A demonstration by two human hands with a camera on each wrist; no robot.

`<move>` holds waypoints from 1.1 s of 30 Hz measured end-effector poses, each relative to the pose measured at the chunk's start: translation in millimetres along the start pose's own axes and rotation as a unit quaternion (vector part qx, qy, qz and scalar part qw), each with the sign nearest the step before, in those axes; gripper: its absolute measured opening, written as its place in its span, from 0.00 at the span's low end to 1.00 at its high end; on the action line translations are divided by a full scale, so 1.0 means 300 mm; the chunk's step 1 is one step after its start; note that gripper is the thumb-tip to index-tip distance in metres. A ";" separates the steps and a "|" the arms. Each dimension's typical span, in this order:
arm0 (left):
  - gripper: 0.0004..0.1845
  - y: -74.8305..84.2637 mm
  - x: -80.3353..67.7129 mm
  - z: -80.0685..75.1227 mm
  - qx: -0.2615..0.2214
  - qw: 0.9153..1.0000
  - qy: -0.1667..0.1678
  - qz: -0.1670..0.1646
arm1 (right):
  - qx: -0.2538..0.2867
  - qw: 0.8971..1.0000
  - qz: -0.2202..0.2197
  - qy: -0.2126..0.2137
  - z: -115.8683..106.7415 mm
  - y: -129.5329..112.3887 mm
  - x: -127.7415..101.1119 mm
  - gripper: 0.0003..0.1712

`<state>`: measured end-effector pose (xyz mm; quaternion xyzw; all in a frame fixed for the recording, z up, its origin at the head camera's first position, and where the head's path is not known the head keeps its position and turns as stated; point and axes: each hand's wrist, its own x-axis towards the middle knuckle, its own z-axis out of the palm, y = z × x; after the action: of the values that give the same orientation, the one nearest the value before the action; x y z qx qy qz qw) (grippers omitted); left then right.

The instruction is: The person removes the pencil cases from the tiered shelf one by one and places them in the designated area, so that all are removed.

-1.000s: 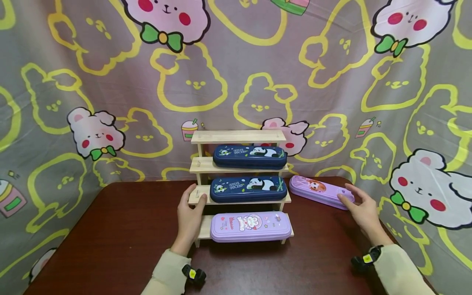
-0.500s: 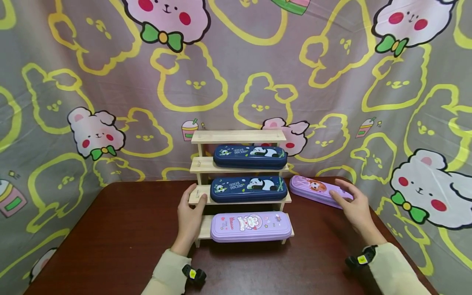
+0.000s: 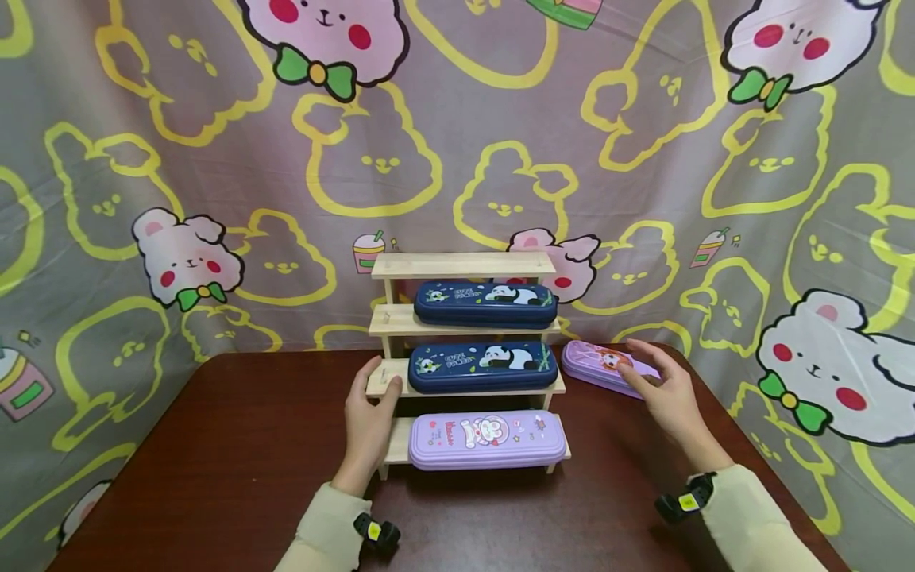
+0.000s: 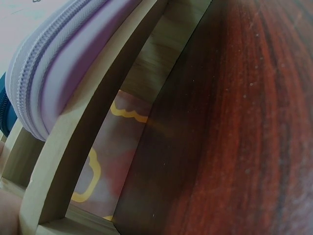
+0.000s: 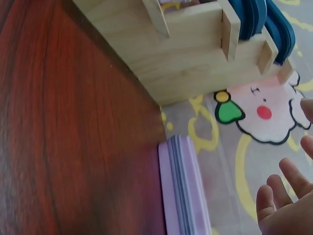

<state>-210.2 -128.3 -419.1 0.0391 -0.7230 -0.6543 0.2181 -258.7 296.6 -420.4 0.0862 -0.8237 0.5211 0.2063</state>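
L hand (image 3: 369, 417): fingers relaxed, flat against left end of wooden rack (image 3: 389, 320) | R hand (image 3: 661, 389): fingers spread, hovering over purple pencil case (image 3: 599, 365), holding nothing | case: flat on bench (image 3: 236, 445), far right of rack | risk: grab near one end could tip case, or swing it into rack's right edge

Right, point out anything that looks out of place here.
One purple pencil case lies askew on the table right of the wooden rack, while three others sit on its steps. The top step is bare. The right hand hovers over the stray case.
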 end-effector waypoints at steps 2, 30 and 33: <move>0.26 0.010 -0.005 0.000 0.002 1.000 0.003 0.000 | 0.010 1.000 -0.010 -0.008 0.010 -0.016 0.003 0.29; 0.28 -0.103 0.035 0.001 0.000 1.000 0.001 0.005 | 0.107 0.988 -0.075 -0.082 0.157 -0.155 0.050 0.30; 0.28 -0.143 0.050 0.003 0.000 1.000 0.005 0.010 | 0.102 0.988 -0.079 -0.088 0.165 -0.156 0.062 0.31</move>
<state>-233.8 -138.7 -456.6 0.0348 -0.7224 -0.6518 0.2280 -271.1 232.9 -392.3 0.2171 -0.7716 0.5751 0.1638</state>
